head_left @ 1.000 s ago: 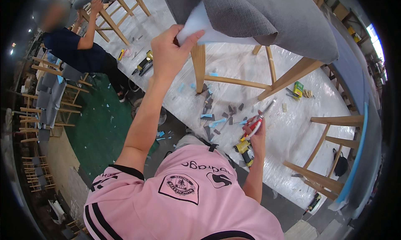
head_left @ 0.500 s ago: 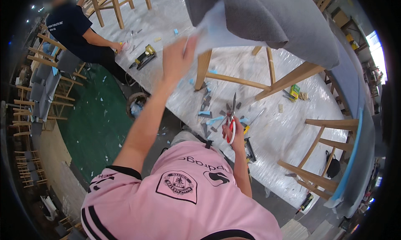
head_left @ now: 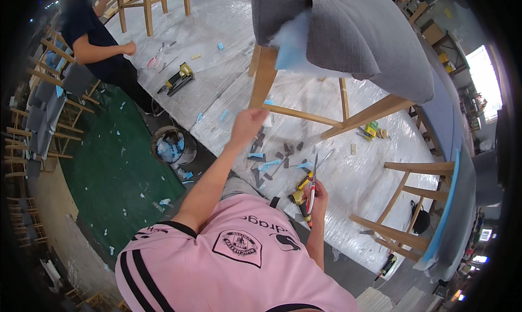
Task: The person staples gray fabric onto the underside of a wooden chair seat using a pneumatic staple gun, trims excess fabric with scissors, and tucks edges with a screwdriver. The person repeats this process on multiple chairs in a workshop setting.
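A grey upholstered chair (head_left: 375, 35) with wooden legs stands on the plastic-covered table in front of me. At its near corner the fabric hangs loose, and white and blue padding (head_left: 293, 45) shows beneath. Low beside the near wooden leg, my left hand (head_left: 248, 128) is closed, pinching a small white tuft of padding (head_left: 267, 121). My right hand (head_left: 319, 196) holds scissors (head_left: 311, 197) with red and white handles, blades pointing away from me. A yellow and black power tool (head_left: 298, 197) lies right by that hand. Grey and blue scraps (head_left: 265, 164) are scattered between my hands.
A bin (head_left: 187, 149) of blue scraps stands left of the table (head_left: 217, 94). Another chair (head_left: 405, 230) lies tipped at the right. A staple gun (head_left: 179, 78) and red-handled scissors (head_left: 154, 61) lie near a co-worker (head_left: 95, 40) at the far left. Stacked chairs (head_left: 49, 105) line the left.
My left hand has come down from the chair's loose corner to beside its leg, with a white tuft. My right hand and scissors have shifted slightly nearer me. The co-worker's hand has left the red-handled scissors.
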Motion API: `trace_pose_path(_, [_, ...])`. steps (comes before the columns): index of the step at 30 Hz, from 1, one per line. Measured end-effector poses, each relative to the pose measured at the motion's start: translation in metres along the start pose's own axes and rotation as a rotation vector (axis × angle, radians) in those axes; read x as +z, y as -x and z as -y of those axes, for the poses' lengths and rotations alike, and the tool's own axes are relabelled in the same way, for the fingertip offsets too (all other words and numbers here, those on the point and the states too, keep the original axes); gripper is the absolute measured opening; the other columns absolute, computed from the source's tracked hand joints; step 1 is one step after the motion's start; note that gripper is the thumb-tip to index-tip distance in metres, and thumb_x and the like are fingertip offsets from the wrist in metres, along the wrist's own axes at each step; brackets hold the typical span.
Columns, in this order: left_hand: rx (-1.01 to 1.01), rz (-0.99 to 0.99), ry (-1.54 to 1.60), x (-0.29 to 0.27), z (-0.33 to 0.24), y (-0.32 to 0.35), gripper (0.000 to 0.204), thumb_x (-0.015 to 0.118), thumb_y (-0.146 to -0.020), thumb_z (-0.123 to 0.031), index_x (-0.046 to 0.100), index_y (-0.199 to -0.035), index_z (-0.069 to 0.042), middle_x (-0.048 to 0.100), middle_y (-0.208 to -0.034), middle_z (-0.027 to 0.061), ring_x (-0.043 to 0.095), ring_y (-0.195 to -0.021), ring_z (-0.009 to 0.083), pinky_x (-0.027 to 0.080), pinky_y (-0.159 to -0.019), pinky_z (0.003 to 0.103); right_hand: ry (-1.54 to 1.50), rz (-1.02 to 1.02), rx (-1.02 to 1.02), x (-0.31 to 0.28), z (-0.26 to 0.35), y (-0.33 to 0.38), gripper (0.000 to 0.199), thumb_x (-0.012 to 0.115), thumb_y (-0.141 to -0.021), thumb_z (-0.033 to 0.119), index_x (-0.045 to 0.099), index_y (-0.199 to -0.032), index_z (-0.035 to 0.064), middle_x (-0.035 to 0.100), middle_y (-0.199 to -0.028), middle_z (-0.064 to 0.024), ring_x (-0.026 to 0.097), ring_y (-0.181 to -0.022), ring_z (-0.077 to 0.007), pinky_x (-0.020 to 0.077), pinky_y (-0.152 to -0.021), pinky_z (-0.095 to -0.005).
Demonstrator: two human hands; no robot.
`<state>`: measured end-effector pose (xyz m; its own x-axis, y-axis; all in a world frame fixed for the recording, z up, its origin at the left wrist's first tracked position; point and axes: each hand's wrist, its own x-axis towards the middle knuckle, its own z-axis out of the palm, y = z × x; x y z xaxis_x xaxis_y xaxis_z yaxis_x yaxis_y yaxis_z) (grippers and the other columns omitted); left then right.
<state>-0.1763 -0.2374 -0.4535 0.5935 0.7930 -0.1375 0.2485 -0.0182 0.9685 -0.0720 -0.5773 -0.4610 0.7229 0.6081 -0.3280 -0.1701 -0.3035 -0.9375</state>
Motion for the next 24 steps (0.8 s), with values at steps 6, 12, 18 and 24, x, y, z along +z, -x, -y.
trace_pose_path(6, [0.642,-0.294,0.044,-0.038,-0.173,0.007,0.032,0.075,-0.095,-0.028,0.075,-0.106,0.003,0.076,-0.086,0.0154,0.069,-0.071,0.0173,0.054,-0.069,0.030,-0.051,0.194,-0.064,0.047,0.034,-0.041,0.043,0.076,-0.093,0.014,0.063,-0.132,0.0024,0.061,-0.089,-0.0011,0.059,-0.074,-0.0107,0.0501,-0.067,-0.0265])
trace_pose_path(12, [0.603,-0.189,-0.181,-0.049,-0.190,0.030,0.028,0.072,-0.098,-0.023,0.072,-0.100,0.005,0.073,-0.083,0.0154,0.068,-0.073,0.0180,0.051,-0.066,0.032,-0.056,0.527,-0.420,0.119,0.140,-0.080,0.058,0.065,-0.099,0.041,0.050,-0.140,0.0041,0.054,-0.103,-0.0047,0.053,-0.094,-0.0156,0.0469,-0.087,-0.0317])
trace_pose_path(18, [0.731,-0.191,-0.300,-0.052,-0.197,0.038,0.025,0.068,-0.099,-0.019,0.066,-0.092,0.005,0.067,-0.081,0.0154,0.069,-0.070,0.0269,0.051,-0.065,0.033,-0.084,0.490,-0.617,0.142,0.201,-0.090,0.067,0.068,-0.095,0.051,0.050,-0.140,0.0046,0.053,-0.103,-0.0052,0.052,-0.095,-0.0164,0.0460,-0.086,-0.0318])
trace_pose_path(24, [0.685,-0.119,-0.226,-0.057,-0.199,0.040,0.021,0.068,-0.098,-0.015,0.065,-0.092,0.005,0.067,-0.083,0.0159,0.067,-0.070,0.0276,0.051,-0.066,0.034,-0.015,0.456,-0.448,0.139,0.211,-0.080,0.064,0.072,-0.094,0.050,0.057,-0.129,-0.0016,0.056,-0.097,-0.0049,0.052,-0.088,-0.0147,0.0477,-0.080,-0.0310])
